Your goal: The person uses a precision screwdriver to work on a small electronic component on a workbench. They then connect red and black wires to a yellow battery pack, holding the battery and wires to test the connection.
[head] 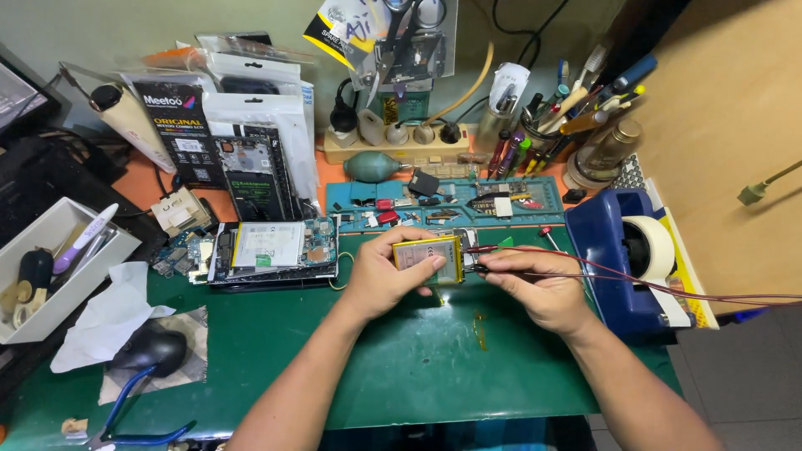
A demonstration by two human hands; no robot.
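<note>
My left hand (391, 280) grips a flat phone battery (434, 255) with a yellow edge, held just above the green mat (401, 359). My right hand (535, 284) pinches thin red and dark wire leads (635, 280) against the battery's right end. The leads run off to the right past the tape dispenser. The contact point between my fingers is partly hidden.
An opened phone (271, 250) with a white battery lies left of my hands. A blue tape dispenser (626, 259) stands at right, a parts tray (443, 205) behind, a cup of pens and tools (543, 125) farther back. Blue pliers (134, 413), a mouse (150, 347) and a white bin (50, 267) are at left.
</note>
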